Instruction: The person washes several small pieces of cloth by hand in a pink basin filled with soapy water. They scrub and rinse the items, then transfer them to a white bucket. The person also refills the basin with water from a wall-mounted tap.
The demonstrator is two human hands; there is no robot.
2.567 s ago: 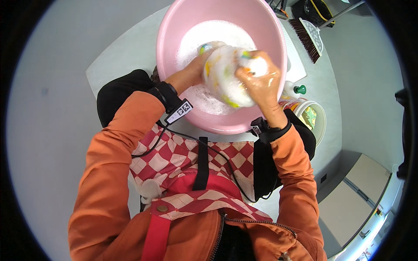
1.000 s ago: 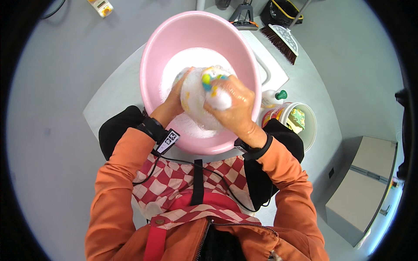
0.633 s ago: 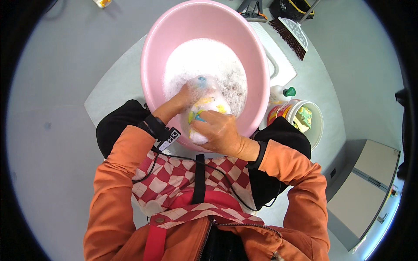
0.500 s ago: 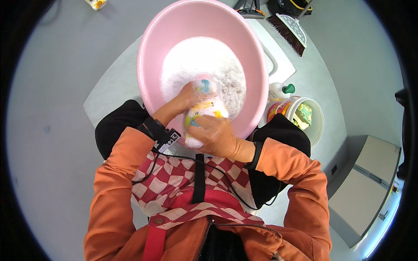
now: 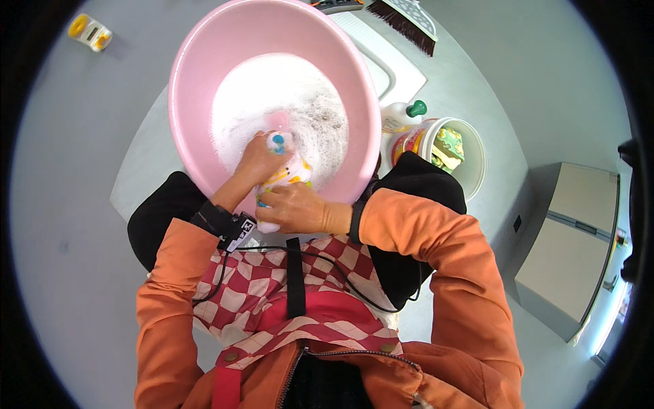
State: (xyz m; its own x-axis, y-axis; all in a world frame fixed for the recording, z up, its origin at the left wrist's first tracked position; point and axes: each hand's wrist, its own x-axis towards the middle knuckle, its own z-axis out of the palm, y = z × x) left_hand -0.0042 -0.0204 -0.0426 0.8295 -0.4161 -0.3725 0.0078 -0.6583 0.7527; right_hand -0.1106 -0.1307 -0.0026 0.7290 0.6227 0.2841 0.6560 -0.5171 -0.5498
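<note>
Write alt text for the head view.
A person's left hand and right hand grip a white cloth with yellow and blue patches at the near side of a pink basin of suds. A bottle and white bucket are to its right.

This looks like a laundry or cleaning corner, given the pink washbasin (image 5: 194,85) of suds (image 5: 259,78), green-capped bottle (image 5: 400,118), white bucket (image 5: 475,155) and dark-bristled broom (image 5: 406,27).

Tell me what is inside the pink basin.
Inside the pink basin are white suds; the left hand and right hand grip a patterned white cloth at its near side. The suds hide the bottom and anything beneath.
</note>
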